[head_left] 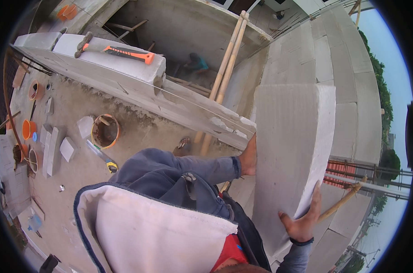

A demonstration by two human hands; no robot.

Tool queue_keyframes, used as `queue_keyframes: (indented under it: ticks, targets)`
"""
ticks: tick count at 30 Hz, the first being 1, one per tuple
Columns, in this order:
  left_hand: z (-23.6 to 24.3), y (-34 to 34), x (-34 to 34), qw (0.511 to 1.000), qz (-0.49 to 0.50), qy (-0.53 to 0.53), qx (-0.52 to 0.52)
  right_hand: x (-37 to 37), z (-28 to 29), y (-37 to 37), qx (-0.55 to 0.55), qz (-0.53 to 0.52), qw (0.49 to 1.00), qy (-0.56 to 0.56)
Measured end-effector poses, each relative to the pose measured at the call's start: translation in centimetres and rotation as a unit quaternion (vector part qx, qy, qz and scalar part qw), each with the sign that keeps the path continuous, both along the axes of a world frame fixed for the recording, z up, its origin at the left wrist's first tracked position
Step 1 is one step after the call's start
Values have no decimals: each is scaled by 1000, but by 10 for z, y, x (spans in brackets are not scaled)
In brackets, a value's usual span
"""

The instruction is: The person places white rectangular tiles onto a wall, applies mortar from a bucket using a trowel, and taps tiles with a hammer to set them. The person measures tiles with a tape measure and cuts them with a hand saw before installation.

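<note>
A large light-grey concrete block (286,136) stands tilted between my two hands, against the block wall. My left hand (248,157) presses on its left side, and the fingers are partly hidden behind the edge. At the lower right edge, my right hand (302,223) grips the block with its thumb on the broad face and the fingers along the narrow side. Left of the block, a low wall (192,102) with a string along it runs to the upper left. A hammer (131,53) with an orange and black handle lies on top of that wall.
Two bamboo poles (229,57) lean across the low wall. Beyond it, a person (196,62) in teal is low in a pit. On the floor are a mortar bucket (117,136), a handsaw (102,155) and loose blocks (54,150). Rebar (365,175) sticks out at the right.
</note>
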State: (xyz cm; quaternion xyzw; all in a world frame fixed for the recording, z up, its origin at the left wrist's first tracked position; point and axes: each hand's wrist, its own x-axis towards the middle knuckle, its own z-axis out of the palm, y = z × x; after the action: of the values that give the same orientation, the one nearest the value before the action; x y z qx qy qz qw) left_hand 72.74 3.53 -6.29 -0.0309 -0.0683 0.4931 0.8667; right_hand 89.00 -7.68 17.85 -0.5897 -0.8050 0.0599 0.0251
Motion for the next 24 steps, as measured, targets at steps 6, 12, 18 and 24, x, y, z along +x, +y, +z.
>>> queue_keyframes:
  ticks: [6, 12, 18, 24]
  targets:
    - [24, 71, -60, 961, 155, 172, -151, -75, 31, 164, -29, 106, 994, -15]
    - [-14, -64, -174, 795, 334, 506, 3, -123, -7, 265, -27, 262, 963, -51]
    - [-187, -218, -205, 486, 256, 768, -328, -140, -88, 298, -90, 320, 942, -45]
    - [-330, -427, -111, 369, 133, 731, -558, -143, -139, 304, -123, 387, 914, -10]
